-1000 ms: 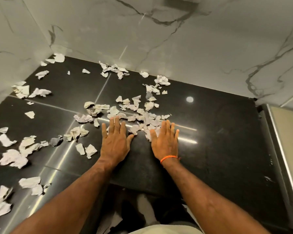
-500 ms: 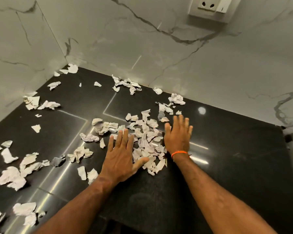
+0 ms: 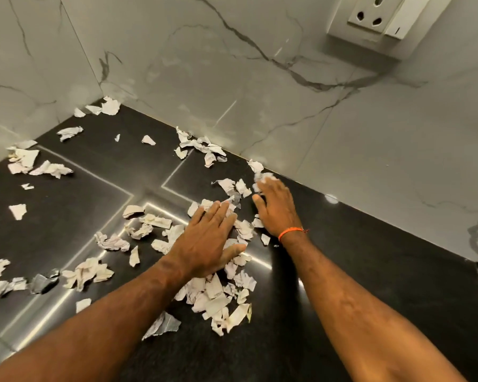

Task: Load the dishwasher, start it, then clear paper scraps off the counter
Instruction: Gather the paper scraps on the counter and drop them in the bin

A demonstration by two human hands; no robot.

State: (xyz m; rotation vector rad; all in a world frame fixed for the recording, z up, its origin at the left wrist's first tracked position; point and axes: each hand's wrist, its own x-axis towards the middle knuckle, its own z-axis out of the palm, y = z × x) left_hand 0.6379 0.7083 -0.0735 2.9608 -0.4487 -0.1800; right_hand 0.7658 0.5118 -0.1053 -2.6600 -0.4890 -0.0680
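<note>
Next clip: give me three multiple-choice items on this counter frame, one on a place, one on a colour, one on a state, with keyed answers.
1. Where is the wall socket?
A. upper right wall
B. on the counter
C. left wall

2. What colour is the wrist band at the right hand?
A. blue
B. orange
C. green

3. How does the left hand lie?
A. clenched in a fist
B. pinching one scrap
C. flat, fingers straight, on the paper scraps

Answers:
1 A, it sits on the marble wall at top right.
2 B, the thread is plainly orange.
3 C, the palm faces down over the scraps on the black counter.
</note>
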